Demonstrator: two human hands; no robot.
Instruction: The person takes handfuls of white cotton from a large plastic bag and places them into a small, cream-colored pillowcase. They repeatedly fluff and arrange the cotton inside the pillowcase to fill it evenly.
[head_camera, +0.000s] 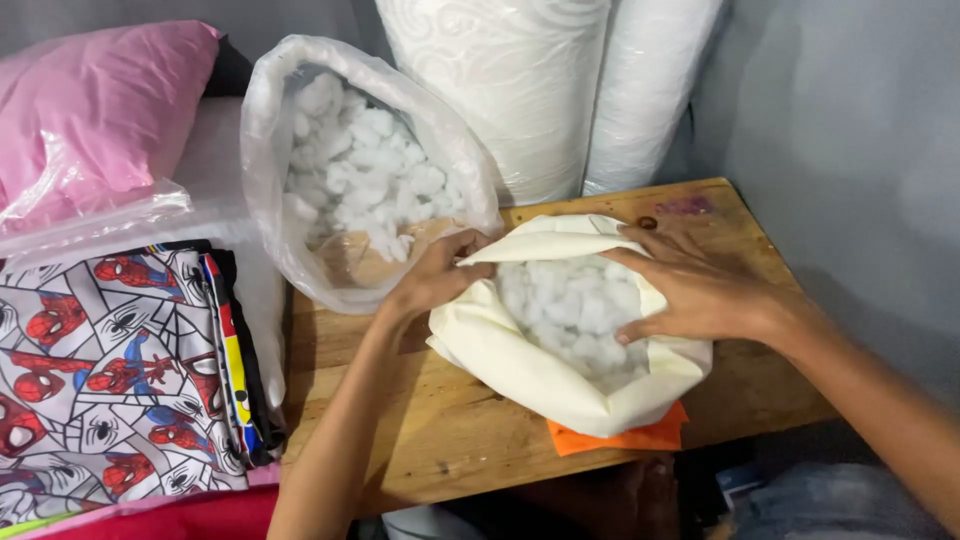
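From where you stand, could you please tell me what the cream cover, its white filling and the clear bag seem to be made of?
Cream cover: apparently soft matte woven fabric; it folds and slumps.
White filling: looks like fluffy fibre clumps, probably polyester stuffing.
Clear bag: thin glossy plastic film, translucent and wrinkled.
Table: bare wood, visible grain, stained.

Left hand (432, 280) pinching — right hand (690, 285) flat, spread.

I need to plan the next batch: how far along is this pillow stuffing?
Partly done: the cream fabric cover already holds white fibre clumps. In hand: the left hand holds its opening, the right hand presses inside. Left: its mouth is open, and the plastic bag holds more filling.
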